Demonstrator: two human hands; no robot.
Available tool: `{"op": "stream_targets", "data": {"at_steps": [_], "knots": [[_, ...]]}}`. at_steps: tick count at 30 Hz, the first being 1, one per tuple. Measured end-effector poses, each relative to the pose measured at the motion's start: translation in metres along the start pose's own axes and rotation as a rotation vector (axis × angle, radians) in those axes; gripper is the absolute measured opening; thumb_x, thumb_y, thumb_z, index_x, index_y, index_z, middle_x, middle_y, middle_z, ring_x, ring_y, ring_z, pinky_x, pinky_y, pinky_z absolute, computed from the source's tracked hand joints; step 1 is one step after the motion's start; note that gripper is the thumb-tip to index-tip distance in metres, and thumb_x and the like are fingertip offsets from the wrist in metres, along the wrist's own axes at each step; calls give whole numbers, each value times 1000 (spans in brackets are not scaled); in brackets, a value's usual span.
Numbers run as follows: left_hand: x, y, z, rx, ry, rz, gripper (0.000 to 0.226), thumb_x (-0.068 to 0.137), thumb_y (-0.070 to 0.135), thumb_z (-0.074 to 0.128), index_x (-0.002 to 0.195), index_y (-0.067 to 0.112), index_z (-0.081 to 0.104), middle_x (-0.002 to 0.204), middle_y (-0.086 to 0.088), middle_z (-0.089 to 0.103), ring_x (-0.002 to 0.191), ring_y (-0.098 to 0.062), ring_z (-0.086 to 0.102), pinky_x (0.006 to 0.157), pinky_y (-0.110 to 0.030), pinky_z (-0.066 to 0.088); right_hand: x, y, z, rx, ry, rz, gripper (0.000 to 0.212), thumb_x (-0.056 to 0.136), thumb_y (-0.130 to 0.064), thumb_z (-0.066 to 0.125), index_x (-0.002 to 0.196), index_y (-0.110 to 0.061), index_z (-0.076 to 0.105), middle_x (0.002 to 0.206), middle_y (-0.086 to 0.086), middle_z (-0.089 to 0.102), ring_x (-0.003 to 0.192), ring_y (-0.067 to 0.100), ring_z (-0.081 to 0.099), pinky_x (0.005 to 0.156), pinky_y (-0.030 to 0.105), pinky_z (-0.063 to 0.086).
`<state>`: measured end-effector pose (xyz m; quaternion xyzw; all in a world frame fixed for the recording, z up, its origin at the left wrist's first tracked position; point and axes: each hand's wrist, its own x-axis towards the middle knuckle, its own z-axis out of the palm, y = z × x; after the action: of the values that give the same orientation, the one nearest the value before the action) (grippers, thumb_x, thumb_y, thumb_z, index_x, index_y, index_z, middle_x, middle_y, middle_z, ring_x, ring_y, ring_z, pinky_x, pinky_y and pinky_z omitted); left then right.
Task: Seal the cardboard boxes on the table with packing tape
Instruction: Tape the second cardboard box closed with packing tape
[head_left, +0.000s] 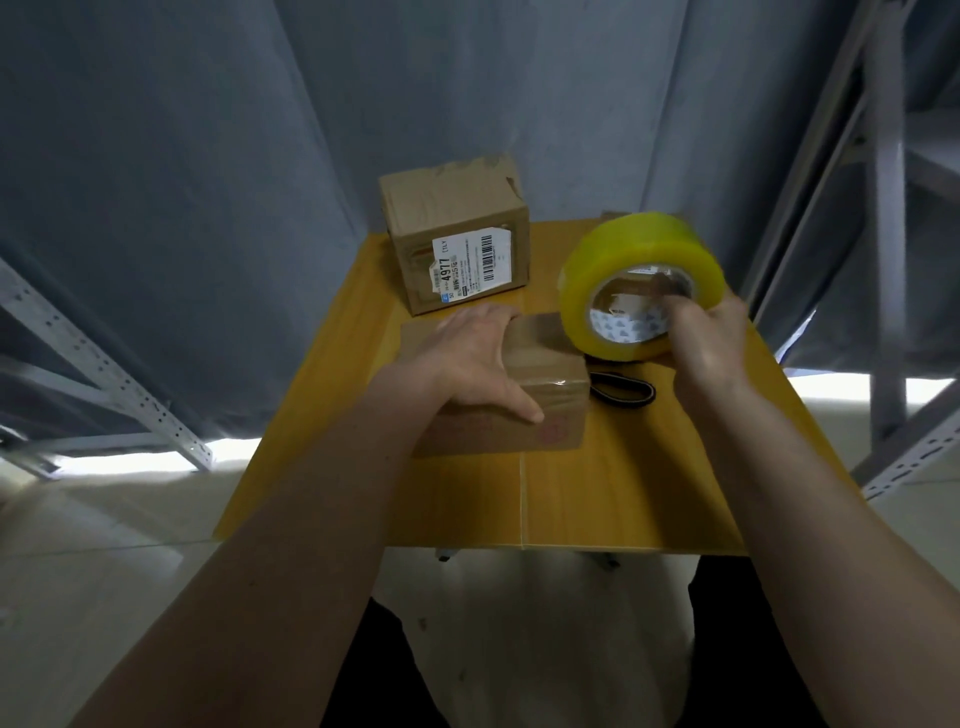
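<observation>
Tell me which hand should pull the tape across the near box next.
Right, probably. The right hand already grips the yellow tape roll, held just right of the near box. The left hand lies flat on that box's top, steadying it, so it is better kept there.

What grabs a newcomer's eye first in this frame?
The big yellow roll of tape, held up over the right side of the table by the right hand, whose fingers reach into its core. Next, the left hand lying flat on the small box in the middle. Behind that stands a taller box with a white shipping label at the far edge.
</observation>
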<state>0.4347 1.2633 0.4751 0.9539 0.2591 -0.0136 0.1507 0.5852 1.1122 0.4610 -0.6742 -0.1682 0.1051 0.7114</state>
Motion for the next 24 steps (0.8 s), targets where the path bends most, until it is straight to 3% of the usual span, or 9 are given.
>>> {"op": "stream_targets", "data": {"at_steps": [3, 7, 10, 13, 16, 19, 21, 24], "knots": [[0, -4, -1, -17, -7, -21, 125, 44, 66, 84, 147, 27, 25, 143, 4, 36, 134, -20, 30, 110, -38, 25, 7, 5, -13, -17, -7, -2, 12, 87, -16, 63, 92, -26, 67, 87, -8, 68, 88, 15, 66, 85, 53, 55], [-2, -4, -1, -24, -5, -26, 124, 43, 65, 84, 146, 29, 26, 140, 5, 37, 131, -19, 32, 108, -38, 26, 5, 15, -10, 13, -17, 71, 19, 89, -14, 62, 81, -32, 66, 87, -6, 68, 94, 24, 66, 89, 53, 53], [-3, -4, -2, -21, -1, -31, 122, 45, 63, 85, 146, 28, 26, 141, 5, 37, 131, -18, 32, 109, -38, 26, 6, 24, -11, 8, -18, 136, 14, 90, -16, 63, 85, -29, 65, 86, -5, 66, 97, 27, 65, 91, 48, 53], [-4, -4, -2, -19, 4, -35, 122, 45, 62, 85, 146, 28, 27, 141, 5, 37, 132, -18, 32, 111, -39, 26, 4, 36, -12, -7, -4, 192, 8, 91, -18, 64, 98, -21, 65, 88, -6, 65, 89, 18, 63, 85, 38, 52], [-5, -4, -2, -25, 4, -37, 122, 45, 62, 86, 146, 28, 27, 141, 5, 37, 132, -18, 32, 111, -40, 27, 1, 40, -11, 9, 7, 238, 21, 91, -18, 63, 111, -14, 64, 91, -2, 66, 83, 14, 63, 75, 30, 52], [-7, -6, -3, -32, 1, -37, 122, 46, 61, 86, 146, 29, 25, 143, 4, 35, 133, -19, 30, 111, -40, 27, 1, 39, -10, 26, 1, 259, 19, 90, -16, 63, 109, -12, 63, 94, 4, 68, 82, 16, 64, 70, 28, 53], [-8, -9, -3, -26, -25, -43, 124, 49, 62, 84, 149, 30, 20, 149, 4, 29, 139, -22, 23, 115, -44, 23, -1, 42, -8, 35, -19, 272, 11, 89, -16, 66, 100, -16, 64, 97, 6, 69, 90, 23, 67, 81, 38, 56], [-11, -6, 1, 101, -96, 26, 116, 67, 66, 72, 152, 38, -1, 162, 6, -1, 148, -24, -7, 120, -49, -1, -5, 51, -7, -2, -36, 285, 11, 86, -15, 70, 96, -17, 65, 102, 10, 69, 95, 27, 67, 90, 44, 54]]}}
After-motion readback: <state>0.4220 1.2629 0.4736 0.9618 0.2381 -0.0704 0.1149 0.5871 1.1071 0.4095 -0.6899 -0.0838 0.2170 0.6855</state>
